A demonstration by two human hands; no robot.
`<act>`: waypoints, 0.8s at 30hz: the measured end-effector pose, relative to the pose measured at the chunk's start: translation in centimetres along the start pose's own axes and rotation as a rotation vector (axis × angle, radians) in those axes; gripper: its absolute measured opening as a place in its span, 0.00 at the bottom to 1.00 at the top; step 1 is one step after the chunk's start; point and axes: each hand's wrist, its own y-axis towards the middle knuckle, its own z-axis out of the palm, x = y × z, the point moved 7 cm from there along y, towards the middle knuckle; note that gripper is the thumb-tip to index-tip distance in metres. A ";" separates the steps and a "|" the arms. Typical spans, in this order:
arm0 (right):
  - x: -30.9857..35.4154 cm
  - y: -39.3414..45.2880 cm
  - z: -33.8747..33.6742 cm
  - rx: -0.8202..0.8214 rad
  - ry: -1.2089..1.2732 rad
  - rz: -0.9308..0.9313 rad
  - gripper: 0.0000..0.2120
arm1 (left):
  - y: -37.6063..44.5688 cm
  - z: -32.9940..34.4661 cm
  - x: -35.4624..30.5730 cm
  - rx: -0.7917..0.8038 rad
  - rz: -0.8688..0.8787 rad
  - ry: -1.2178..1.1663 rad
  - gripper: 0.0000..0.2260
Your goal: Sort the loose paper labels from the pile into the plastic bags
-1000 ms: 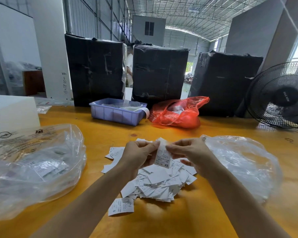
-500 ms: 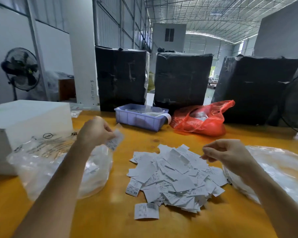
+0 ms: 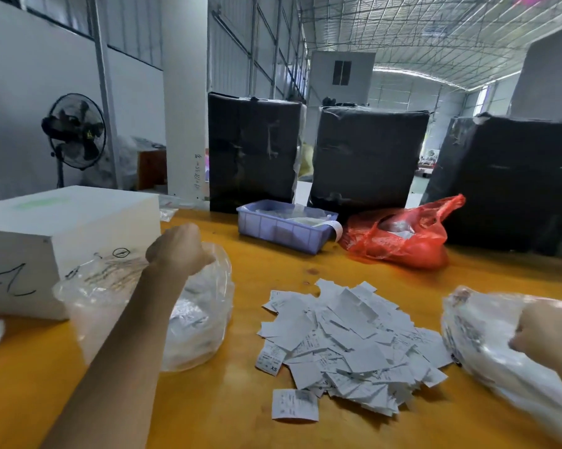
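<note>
Nearest on the yellow counter (image 3: 228,416), a single label (image 3: 294,404) lies flat, just apart from the front edge of the pile of labels (image 3: 351,345). The pile is a loose heap of white slips, overlapping at all angles, in the middle of the counter between the two clear plastic bags.

The left bag (image 3: 202,319) sits to the left of the pile, crumpled, with white slips showing through its film. The left hand (image 3: 177,246) is at the bag's upper rim, knuckles toward the camera, fingers curled; its grip is clenched at the bag's mouth, but whether it pinches the film or a label cannot be made out. The forearm runs down across the front of the bag.

The right bag (image 3: 477,338) lies at the right edge of the view, also holding slips. The right hand (image 3: 548,338) is blurred and cut off by the frame; it lies against the bag, and its grip cannot be told.

Left of the left bag stands a white box (image 3: 63,222) with black scrawl on its front. Farther back are a blue tray (image 3: 283,230) and, just beside it, a red bag (image 3: 402,236). Behind them three black wrapped bales (image 3: 253,150) stand in a row at the counter's far edge. A standing fan (image 3: 74,132) is off to the left near a white pillar (image 3: 184,92).
</note>
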 end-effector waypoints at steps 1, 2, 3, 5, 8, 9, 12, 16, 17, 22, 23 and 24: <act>-0.4 -0.8 0.5 0.026 -0.057 0.020 0.13 | -0.4 0.1 -1.9 0.003 0.069 -0.060 0.14; -0.5 -1.7 1.0 0.075 -0.114 0.028 0.16 | -1.1 0.4 -3.8 0.017 0.136 -0.115 0.15; -0.3 -2.7 1.3 0.102 -0.136 0.038 0.16 | -1.9 0.8 -5.7 0.040 0.198 -0.161 0.15; -0.3 -3.3 1.5 0.055 -0.123 0.049 0.08 | -3.7 2.0 -9.0 0.105 0.310 -0.237 0.15; -1.0 -2.8 0.8 -0.070 -0.044 0.126 0.08 | -6.4 4.1 -12.6 0.222 0.460 -0.300 0.14; -1.2 -2.7 0.6 -0.084 -0.014 0.136 0.10 | -7.2 4.7 -13.5 0.257 0.504 -0.306 0.13; -1.5 -2.4 0.9 -0.043 0.064 0.100 0.03 | -9.1 6.4 -15.4 0.329 0.609 -0.334 0.12; -1.3 -2.5 2.2 -0.003 0.042 0.064 0.10 | -10.8 7.9 -16.6 0.383 0.666 -0.328 0.12; -1.3 -2.5 2.2 -0.025 0.032 0.081 0.10 | -11.0 8.1 -16.8 0.391 0.674 -0.323 0.11; -2.2 -2.4 0.4 -0.094 0.093 0.118 0.05 | -11.7 8.5 -17.1 0.413 0.693 -0.327 0.10; -2.5 -2.5 -0.1 -0.093 0.110 0.125 0.10 | -11.8 8.5 -17.2 0.415 0.700 -0.330 0.10; -2.8 -2.5 -0.5 -0.095 0.137 0.130 0.13 | -11.9 8.6 -17.3 0.415 0.708 -0.334 0.10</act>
